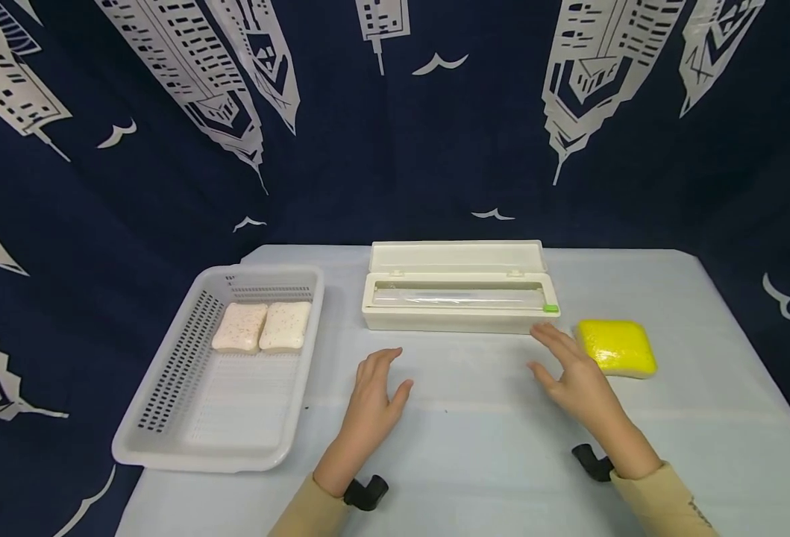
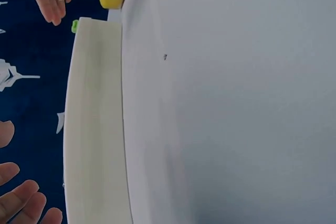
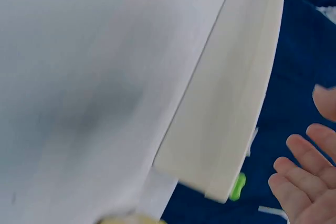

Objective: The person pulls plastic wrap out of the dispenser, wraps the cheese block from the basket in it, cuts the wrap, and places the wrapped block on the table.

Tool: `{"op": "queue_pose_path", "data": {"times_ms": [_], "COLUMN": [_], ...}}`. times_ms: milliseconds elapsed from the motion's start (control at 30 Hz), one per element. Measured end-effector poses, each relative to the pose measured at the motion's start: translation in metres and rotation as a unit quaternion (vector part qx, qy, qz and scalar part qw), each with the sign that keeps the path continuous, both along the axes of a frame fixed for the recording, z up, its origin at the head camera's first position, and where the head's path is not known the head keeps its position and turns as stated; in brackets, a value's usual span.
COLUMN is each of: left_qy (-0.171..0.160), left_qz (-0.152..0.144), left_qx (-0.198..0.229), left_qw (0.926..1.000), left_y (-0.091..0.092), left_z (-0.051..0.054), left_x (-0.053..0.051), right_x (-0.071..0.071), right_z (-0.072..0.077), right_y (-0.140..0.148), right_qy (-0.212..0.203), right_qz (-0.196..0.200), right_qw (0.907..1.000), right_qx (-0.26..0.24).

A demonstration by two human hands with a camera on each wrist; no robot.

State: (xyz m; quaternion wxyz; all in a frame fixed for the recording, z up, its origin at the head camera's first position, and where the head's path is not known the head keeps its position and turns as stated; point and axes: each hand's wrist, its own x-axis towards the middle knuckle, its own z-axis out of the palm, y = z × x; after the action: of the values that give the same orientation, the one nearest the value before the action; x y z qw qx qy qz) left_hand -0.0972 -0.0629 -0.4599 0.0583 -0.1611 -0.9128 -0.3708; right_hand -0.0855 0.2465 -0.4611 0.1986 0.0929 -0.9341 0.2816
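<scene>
The bare left hand [image 1: 371, 399] and right hand [image 1: 581, 384] are hovering empty, spread wide; from between them, a long cream plastic box [image 1: 462, 321] is standing at twelve o'clock, a glossy yellow rounded block [image 1: 615, 347] lying near three.

Backdrop: a dark blue fabric cloth [image 1: 408, 149] with white buildings, their spires pointing down, and white birds.
Support: a pale flat tabletop [image 1: 475, 462], far corners rounded.
</scene>
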Motion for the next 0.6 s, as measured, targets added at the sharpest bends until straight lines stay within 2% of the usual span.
{"op": "queue_pose_path", "data": {"times_ms": [100, 233, 367, 600], "left_qy": [0.011, 0.040, 0.065, 0.062], "left_qz": [-0.008, -0.016, -0.010, 0.021], "left_qx": [-0.004, -0.010, -0.024, -0.042], "left_qw": [0.9999, 0.9990, 0.9976, 0.9970], "left_y": [0.003, 0.007, 0.007, 0.005], "left_z": [0.004, 0.010, 0.012, 0.014], "left_x": [-0.007, -0.021, -0.042, -0.084], "right_x": [-0.006, -0.019, -0.037, -0.065], "right_z": [-0.004, -0.002, 0.002, 0.012], "right_y": [-0.012, -0.019, -0.018, -0.005], "right_qy": [0.036, 0.039, 0.035, 0.006], "right_qz": [0.008, 0.007, 0.001, -0.048], "right_qw": [0.9993, 0.9992, 0.9994, 0.9988], "right_qx": [0.007, 0.002, -0.003, 0.003]}}
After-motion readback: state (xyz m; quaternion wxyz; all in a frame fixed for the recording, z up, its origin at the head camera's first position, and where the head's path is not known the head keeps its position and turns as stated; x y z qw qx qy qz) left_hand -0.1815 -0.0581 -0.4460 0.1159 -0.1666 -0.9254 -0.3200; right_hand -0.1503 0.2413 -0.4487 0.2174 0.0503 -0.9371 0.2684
